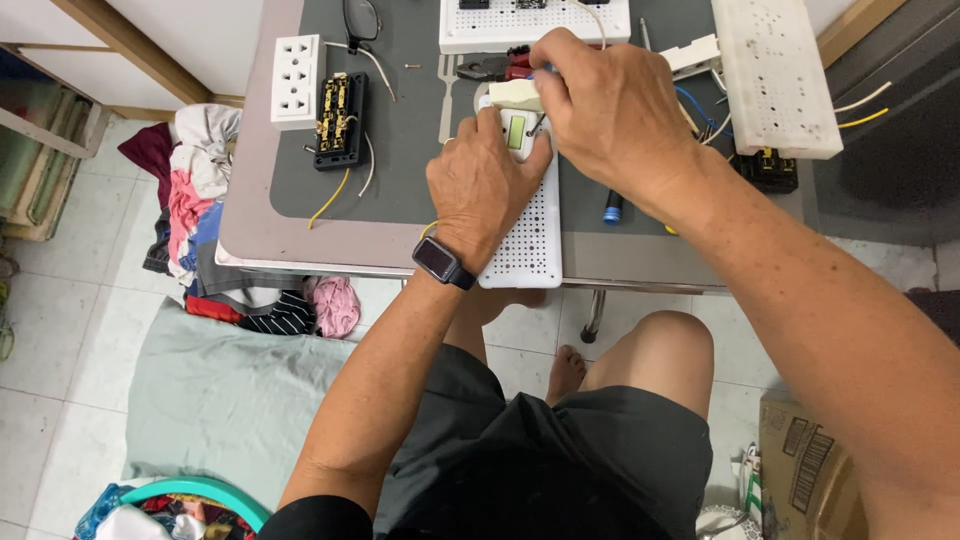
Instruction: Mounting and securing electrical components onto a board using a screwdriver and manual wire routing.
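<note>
White perforated board (530, 240) lies under both closed hands (545, 150).

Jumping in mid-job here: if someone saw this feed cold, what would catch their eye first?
First, the two hands meeting at the table's middle: the left hand presses down a white perforated board while the right hand works a small cream part at its top end. Next, the white socket block and the open black terminal box to the left, then the heap of clothes on the floor beside the table.
</note>
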